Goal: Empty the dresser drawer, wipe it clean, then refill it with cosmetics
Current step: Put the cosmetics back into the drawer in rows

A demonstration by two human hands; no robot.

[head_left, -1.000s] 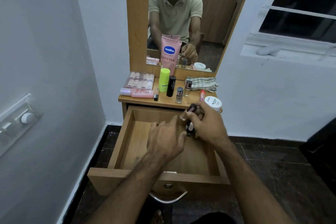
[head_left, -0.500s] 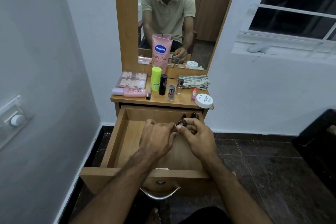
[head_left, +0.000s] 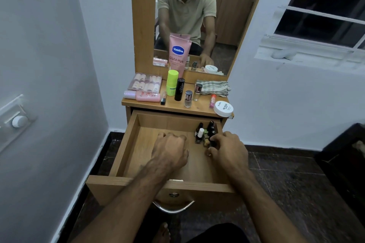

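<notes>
While bottles are going back in, refill is underway:
Change: both hands point(head_left: 199, 150), joined at one bottle 0.5 s ago, are now splitting.
R hand point(head_left: 230, 149): gripping dark bottle point(head_left: 212, 141), setting it w/ cluster point(head_left: 205, 134), frame center-right.
L hand point(head_left: 171, 149): curling, holding nothing visible.
Drawer point(head_left: 126, 150): mostly bare; most cosmetics point(head_left: 178, 89) still sitting on top.

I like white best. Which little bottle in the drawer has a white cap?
The small bottle at the front left of the cluster in the drawer; the others' caps are black.
</notes>
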